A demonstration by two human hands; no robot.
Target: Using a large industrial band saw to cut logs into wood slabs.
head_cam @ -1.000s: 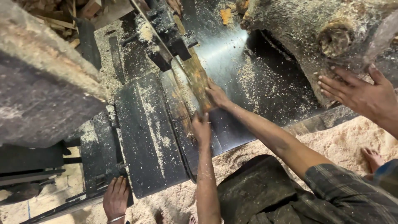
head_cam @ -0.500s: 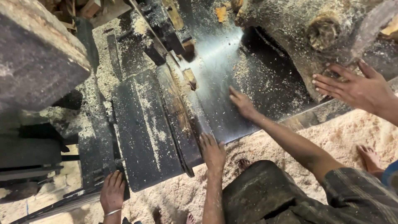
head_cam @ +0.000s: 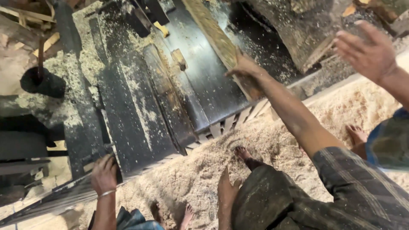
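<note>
Fingers [head_cam: 238, 64] clamped on plank [head_cam: 215, 38] edge

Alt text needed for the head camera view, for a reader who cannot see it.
The person's right hand grips a long wooden plank on a dark, sawdust-strewn saw table. Their left hand hangs open over the sawdust floor, while other people's hands reach in at both sides.

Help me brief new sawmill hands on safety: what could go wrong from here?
1. The right hand grips the long rough wooden plank over the dark sawdust-strewn metal table; a slip could mean splinters or pinched fingers.
2. A bare foot stands in the sawdust near the table edge; a dropped plank might land on it.
3. Another person's raised hand is nearby and could get struck.
</note>
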